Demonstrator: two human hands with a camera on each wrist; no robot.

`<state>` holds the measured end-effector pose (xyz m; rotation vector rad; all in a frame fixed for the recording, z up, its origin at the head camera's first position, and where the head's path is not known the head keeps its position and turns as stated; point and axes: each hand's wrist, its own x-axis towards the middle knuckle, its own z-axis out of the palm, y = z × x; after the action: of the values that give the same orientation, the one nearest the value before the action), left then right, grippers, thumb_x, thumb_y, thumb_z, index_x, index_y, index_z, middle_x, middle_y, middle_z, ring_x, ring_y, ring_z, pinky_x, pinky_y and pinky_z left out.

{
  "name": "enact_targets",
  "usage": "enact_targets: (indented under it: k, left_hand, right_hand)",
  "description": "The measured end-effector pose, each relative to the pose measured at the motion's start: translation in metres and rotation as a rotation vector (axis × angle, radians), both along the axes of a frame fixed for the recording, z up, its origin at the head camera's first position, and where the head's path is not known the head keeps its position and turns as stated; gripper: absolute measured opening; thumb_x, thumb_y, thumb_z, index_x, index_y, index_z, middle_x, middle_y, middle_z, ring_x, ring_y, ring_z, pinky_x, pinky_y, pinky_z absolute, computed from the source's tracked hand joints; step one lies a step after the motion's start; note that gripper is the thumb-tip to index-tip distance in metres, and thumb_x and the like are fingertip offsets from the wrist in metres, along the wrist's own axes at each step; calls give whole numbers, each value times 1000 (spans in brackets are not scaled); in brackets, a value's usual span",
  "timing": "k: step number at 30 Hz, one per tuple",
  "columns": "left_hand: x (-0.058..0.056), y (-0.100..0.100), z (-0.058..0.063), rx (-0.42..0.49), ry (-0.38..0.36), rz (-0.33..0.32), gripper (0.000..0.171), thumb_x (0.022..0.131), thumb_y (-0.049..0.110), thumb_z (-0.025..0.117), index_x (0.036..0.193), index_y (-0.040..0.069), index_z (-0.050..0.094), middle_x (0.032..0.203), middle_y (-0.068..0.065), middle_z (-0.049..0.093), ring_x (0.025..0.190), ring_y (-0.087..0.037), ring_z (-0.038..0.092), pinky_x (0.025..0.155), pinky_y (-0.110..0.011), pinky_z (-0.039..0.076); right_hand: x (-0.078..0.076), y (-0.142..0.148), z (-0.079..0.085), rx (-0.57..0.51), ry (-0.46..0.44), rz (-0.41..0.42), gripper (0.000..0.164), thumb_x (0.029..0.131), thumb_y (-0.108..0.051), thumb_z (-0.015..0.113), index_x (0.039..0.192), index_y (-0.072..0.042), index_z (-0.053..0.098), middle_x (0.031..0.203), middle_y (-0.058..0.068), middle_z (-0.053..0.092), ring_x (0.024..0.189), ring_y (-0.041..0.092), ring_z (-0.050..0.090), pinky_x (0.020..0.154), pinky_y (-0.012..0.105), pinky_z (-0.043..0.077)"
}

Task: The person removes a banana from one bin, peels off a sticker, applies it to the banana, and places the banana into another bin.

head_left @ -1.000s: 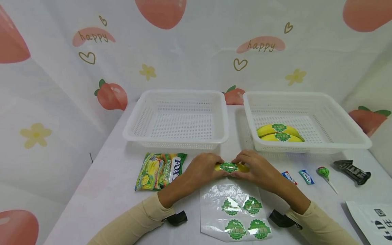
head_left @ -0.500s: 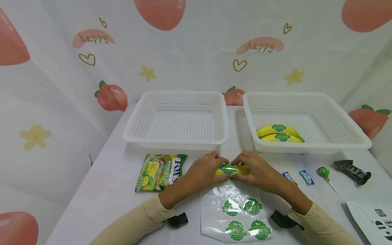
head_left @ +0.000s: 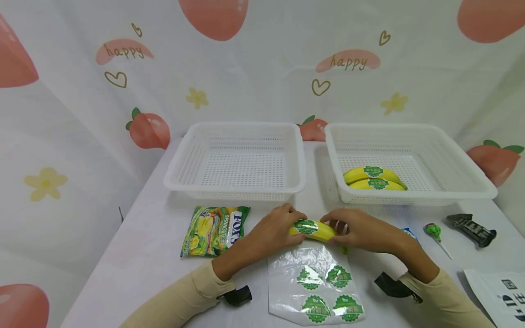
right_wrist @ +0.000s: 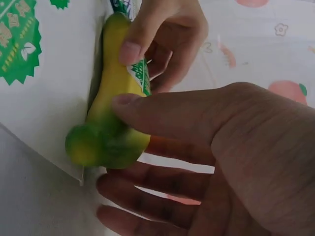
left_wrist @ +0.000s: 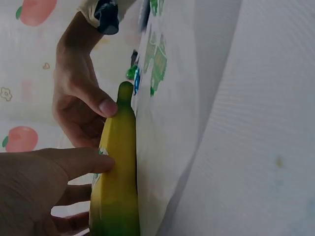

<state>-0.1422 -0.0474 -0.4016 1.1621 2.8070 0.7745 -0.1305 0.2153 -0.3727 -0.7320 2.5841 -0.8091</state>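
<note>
A yellow banana [head_left: 321,232] with a green stem end lies across the top of a sticker sheet [head_left: 283,287]. On its upper side is a round-edged green sticker [head_left: 306,226]. My left hand [head_left: 270,230] holds the banana's left end between thumb and fingers. Toward the stem, my right hand [head_left: 362,230] has its thumb on the near side and its fingers on the far side. The right wrist view shows that thumb pressed to the banana [right_wrist: 115,83], beside the greenish stem. Several green stickers [head_left: 316,309] remain on the sheet's glossy surface.
Behind the hands stand two white plastic baskets; the right basket [head_left: 414,197] holds two stickered bananas [head_left: 375,177], beside the left basket [head_left: 234,187]. A Fox's candy bag [head_left: 213,232] lies left. At right are a lollipop [head_left: 433,231], a black wrapped item [head_left: 471,230] and a white packet [head_left: 496,294].
My right hand has slid rightward along the banana toward its stem, uncovering more of the yellow peel and covering one small candy. My left hand has kept its grip in place.
</note>
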Motion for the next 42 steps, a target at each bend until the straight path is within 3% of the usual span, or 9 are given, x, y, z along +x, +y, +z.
enact_targets:
  k: [4,8,13,18,24,29,37,42]
  left_hand:
    - [-2,7,9,19,-45,-14,46,101,33,75,140,12,67,129,-6,65,111,-18,64,92,-25,54]
    - [-7,22,25,143,-88,-40,45,105,32,70,145,11,64,135,-9,65,117,-21,68,92,-24,56]
    - [-14,47,40,309,-234,-57,49,107,31,66,152,14,57,143,-7,61,120,-19,71,93,-20,56]
    - [-27,74,42,368,-345,-17,56,107,36,65,158,19,50,149,-8,55,121,-15,69,90,-19,55]
    - [-39,89,37,399,-338,46,54,107,29,66,157,15,51,141,-10,57,116,-14,72,88,-16,54]
    - [-41,93,32,444,-298,51,49,107,21,66,153,11,56,134,-9,61,112,-14,73,88,-14,54]
    - [-41,94,30,444,-270,47,47,107,21,66,152,10,57,128,-9,62,110,-15,73,86,-12,53]
    - [-42,95,29,451,-271,49,46,107,21,67,151,10,58,127,-9,62,108,-14,73,86,-12,53]
  right_hand:
    - [-1,2,1,-3,-32,0,45,93,-28,83,130,-7,70,106,-4,71,94,11,65,78,28,57]
    - [-1,2,1,-3,-38,-16,41,92,-26,84,126,-8,70,105,-3,71,93,11,66,79,29,57]
    - [-1,2,1,-36,-42,-22,39,90,-24,86,119,-6,67,107,1,70,93,12,68,80,29,58]
    - [-1,1,1,-47,-55,-28,39,91,-23,85,118,-4,65,106,1,70,91,12,66,79,28,57]
    - [-2,1,1,-12,-41,-17,36,92,-23,83,120,-5,68,103,-2,71,90,10,65,78,28,56]
    - [-1,7,6,13,5,-12,36,93,-18,81,125,-5,70,103,-4,70,91,10,63,78,30,55]
    - [17,44,37,54,-55,-118,42,92,-13,81,131,-7,68,114,0,71,98,18,66,70,29,57]
    - [30,84,57,103,27,-183,47,90,-14,84,134,-8,68,116,0,72,100,19,70,71,26,59]
